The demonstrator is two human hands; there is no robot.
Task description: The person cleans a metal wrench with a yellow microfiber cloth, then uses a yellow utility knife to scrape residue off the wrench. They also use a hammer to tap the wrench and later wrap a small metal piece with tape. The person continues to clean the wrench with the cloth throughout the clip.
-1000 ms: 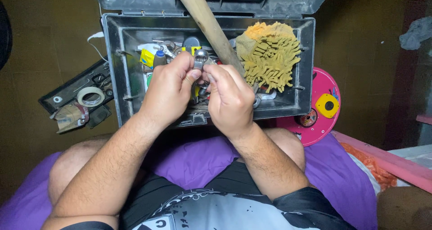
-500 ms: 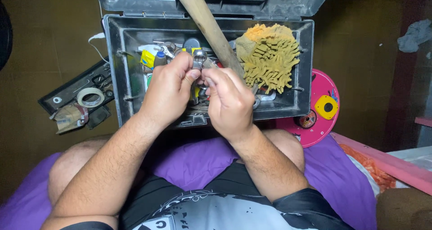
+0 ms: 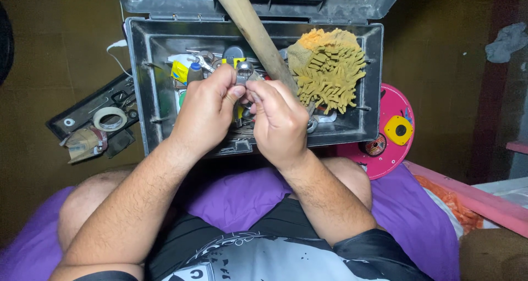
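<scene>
Left hand: the left hand (image 3: 206, 108) pinches a small shiny round metal part (image 3: 245, 69) with thumb and fingers.
Right hand: the right hand (image 3: 280, 124) is curled, its fingertips pressed on the same metal part from the other side.
Metal part: it sits between both hands, held up over the open grey plastic toolbox (image 3: 140, 66).
Past the hands: a long brown wooden handle (image 3: 253, 31) leans across the box.
Right of the right hand: a shaggy yellow cleaning mitt (image 3: 330, 66) lies in the box.
Far left of the left hand: a pale roll of tape (image 3: 110, 117) rests on a black tray (image 3: 82, 110).
</scene>
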